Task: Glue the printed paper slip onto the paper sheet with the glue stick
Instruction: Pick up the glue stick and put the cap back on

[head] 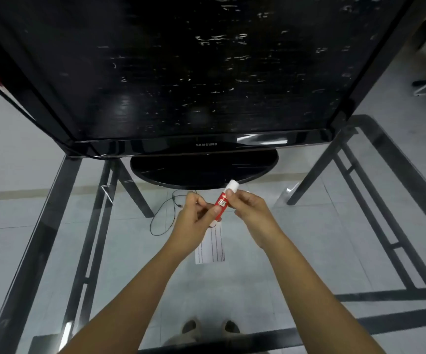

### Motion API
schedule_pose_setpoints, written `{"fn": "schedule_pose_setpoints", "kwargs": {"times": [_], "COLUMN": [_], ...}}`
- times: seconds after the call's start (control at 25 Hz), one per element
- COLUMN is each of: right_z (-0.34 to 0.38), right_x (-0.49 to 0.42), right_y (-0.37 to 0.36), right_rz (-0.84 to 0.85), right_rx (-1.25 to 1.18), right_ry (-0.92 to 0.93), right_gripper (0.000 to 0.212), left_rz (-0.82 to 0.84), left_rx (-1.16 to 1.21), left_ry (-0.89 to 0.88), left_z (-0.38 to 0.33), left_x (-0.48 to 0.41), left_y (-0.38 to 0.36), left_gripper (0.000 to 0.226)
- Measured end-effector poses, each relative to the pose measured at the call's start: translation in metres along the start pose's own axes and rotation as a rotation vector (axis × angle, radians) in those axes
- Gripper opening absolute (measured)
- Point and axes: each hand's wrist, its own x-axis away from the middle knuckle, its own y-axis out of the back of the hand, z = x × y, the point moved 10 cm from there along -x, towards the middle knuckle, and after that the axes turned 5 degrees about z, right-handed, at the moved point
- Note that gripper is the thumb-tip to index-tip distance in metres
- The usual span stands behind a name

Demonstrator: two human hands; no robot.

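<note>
A red glue stick [222, 202] with a white cap [232, 186] is held tilted above the glass table, cap end pointing away from me. My left hand [194, 223] grips its lower body. My right hand [251, 210] pinches it near the cap. Below the hands a white printed paper slip [213, 247] lies flat on the glass, its far end hidden by my left hand. I cannot make out a separate paper sheet.
A large black monitor [207, 144] on an oval stand [201, 172] stands just beyond the hands. The glass table [309, 251] has a black metal frame [41, 238]. A thin black cable [166, 215] and my feet [210, 327] show through the glass.
</note>
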Motion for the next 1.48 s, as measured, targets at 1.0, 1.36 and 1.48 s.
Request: {"fn": "schedule_pose_setpoints", "kwargs": {"times": [1.0,1.36,1.48], "right_z": [0.041,0.041,0.042], "right_x": [-0.004,-0.011,-0.012], "right_y": [0.014,0.021,0.023], "right_rz": [-0.099,-0.112,-0.109], "right_rx": [-0.300,-0.320,-0.315], "right_ry": [0.238,0.243,0.240], "right_gripper": [0.038,0.034,0.034], "left_rz": [-0.037,-0.076,-0.053], "left_rx": [0.360,0.553,0.078], "left_ry": [0.152,0.318,-0.051], "left_z": [-0.002,0.005,-0.027], "left_x": [-0.010,-0.016,-0.013], "left_y": [-0.003,-0.004,0.001], "left_gripper": [0.035,0.030,0.020]}}
